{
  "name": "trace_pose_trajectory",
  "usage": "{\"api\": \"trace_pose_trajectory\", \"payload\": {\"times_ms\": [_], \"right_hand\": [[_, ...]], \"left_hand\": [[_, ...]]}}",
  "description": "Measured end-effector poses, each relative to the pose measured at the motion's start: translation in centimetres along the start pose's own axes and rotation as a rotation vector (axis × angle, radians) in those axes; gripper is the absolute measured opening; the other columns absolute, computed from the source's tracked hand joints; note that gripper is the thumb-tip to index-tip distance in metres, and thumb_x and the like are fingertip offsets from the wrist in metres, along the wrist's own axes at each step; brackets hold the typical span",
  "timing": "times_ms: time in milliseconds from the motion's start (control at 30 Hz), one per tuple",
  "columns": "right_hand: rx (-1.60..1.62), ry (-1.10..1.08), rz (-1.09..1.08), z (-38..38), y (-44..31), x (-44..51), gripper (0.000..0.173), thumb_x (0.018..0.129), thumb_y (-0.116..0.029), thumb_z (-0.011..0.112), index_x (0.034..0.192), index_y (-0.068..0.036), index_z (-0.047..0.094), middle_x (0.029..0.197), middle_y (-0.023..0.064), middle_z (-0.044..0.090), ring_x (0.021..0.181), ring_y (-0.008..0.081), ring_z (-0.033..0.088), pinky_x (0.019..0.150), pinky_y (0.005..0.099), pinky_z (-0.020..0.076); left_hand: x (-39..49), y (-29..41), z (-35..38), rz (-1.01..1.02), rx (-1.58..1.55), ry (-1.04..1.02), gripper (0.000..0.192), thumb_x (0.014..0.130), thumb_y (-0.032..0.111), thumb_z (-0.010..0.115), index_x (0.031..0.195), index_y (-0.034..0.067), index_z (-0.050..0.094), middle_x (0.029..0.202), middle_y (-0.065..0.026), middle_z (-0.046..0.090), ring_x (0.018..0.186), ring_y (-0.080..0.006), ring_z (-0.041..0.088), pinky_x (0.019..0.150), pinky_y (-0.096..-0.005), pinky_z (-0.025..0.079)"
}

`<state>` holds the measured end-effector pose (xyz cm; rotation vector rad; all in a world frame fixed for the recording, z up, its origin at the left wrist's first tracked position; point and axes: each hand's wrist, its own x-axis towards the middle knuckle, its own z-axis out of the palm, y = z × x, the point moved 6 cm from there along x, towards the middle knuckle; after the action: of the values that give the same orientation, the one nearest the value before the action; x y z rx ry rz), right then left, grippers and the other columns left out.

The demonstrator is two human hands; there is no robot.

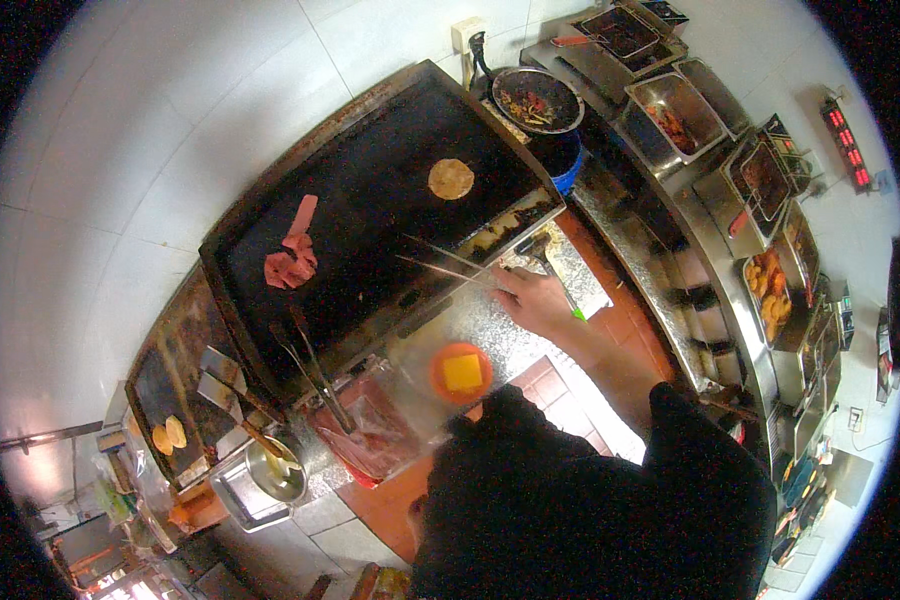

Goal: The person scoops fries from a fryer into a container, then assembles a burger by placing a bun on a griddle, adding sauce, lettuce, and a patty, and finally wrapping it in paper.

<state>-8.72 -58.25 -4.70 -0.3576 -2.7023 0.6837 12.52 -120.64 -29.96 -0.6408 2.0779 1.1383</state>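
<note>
My right hand (529, 296) holds a pair of thin chopsticks or slim tongs (450, 264), tips spread over the griddle's front edge. By the dark sleeve, a small part of my left hand (475, 412) shows at the rim of a round orange dish (436, 379); the rest of that hand is hidden. A square yellow slice, apparently cheese (463, 372), lies in the dish. Across the black griddle (367, 202) are pink meat slices (292, 262) at the left and a round browned patty or flatbread (451, 179) at the right.
Metal tongs (330, 397) rest on plastic-wrapped meat (367, 431). A metal bowl (300, 480) with a brush sits left of it. Spatulas (220, 381) lie beside two bun halves (171, 433). A food pan (538, 97) stands behind; metal trays (679, 120) line the right counter.
</note>
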Motion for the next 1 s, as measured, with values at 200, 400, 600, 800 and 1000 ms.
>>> {"api": "trace_pose_trajectory", "payload": {"times_ms": [200, 400, 600, 800, 1000], "right_hand": [[0.058, 0.273, 0.183, -2.1, 4.9, 4.5, 0.036, 0.097, -0.028, 0.073, 0.13, -0.012, 0.073, 0.085, 0.0145, 0.074, 0.068, 0.0315, 0.071, 0.062, 0.0418, 0.0554], [0.392, -0.151, 0.741, 1.3, 10.1, 8.2, 0.035, 0.102, -0.032, 0.068, 0.123, -0.005, 0.075, 0.087, 0.0201, 0.075, 0.077, 0.0358, 0.073, 0.071, 0.04, 0.0572], [0.117, 0.142, 0.518, -2.3, 8.8, 9.3, 0.034, 0.1, -0.036, 0.069, 0.12, -0.01, 0.077, 0.097, 0.0206, 0.076, 0.089, 0.0374, 0.074, 0.081, 0.0428, 0.0569], [0.038, 0.07, 0.496, -1.9, 9.0, 10.3, 0.039, 0.1, -0.039, 0.069, 0.123, -0.009, 0.076, 0.101, 0.0199, 0.077, 0.092, 0.0375, 0.075, 0.084, 0.0422, 0.0564], [0.502, -0.067, 0.668, 0.6, 10.2, 6.3, 0.034, 0.102, -0.033, 0.069, 0.117, -0.004, 0.078, 0.071, 0.0058, 0.067, 0.061, 0.0128, 0.061, 0.059, 0.0332, 0.0491]], "left_hand": [[-0.2, 0.1, 0.0, 0.002, 0.025, 0.005, 0.03, 0.098, 0.022, 0.067, 0.113, -0.004, 0.074, 0.107, -0.0158, 0.077, 0.096, -0.0231, 0.071, 0.086, -0.0392, 0.056], [-1.1, 1.0, 0.3, 0.008, 0.039, 0.015, 0.032, 0.099, 0.023, 0.066, 0.114, -0.005, 0.074, 0.107, -0.0172, 0.077, 0.096, -0.0232, 0.071, 0.087, -0.0396, 0.056], [-1.2, -0.1, 0.7, 0.028, -0.022, -0.006, 0.033, 0.1, 0.023, 0.066, 0.116, -0.005, 0.074, 0.109, -0.0181, 0.078, 0.098, -0.0233, 0.071, 0.089, -0.0391, 0.056], [1.2, -2.6, 0.1, 0.098, 0.122, 0.003, 0.032, 0.099, 0.022, 0.068, 0.118, -0.003, 0.075, 0.113, -0.0177, 0.078, 0.104, -0.0263, 0.073, 0.094, -0.0383, 0.056], [2.0, -3.4, -0.2, 0.024, 0.105, 0.027, 0.031, 0.098, 0.022, 0.07, 0.118, -0.003, 0.075, 0.112, -0.0161, 0.078, 0.103, -0.0253, 0.073, 0.093, -0.0383, 0.056]]}}
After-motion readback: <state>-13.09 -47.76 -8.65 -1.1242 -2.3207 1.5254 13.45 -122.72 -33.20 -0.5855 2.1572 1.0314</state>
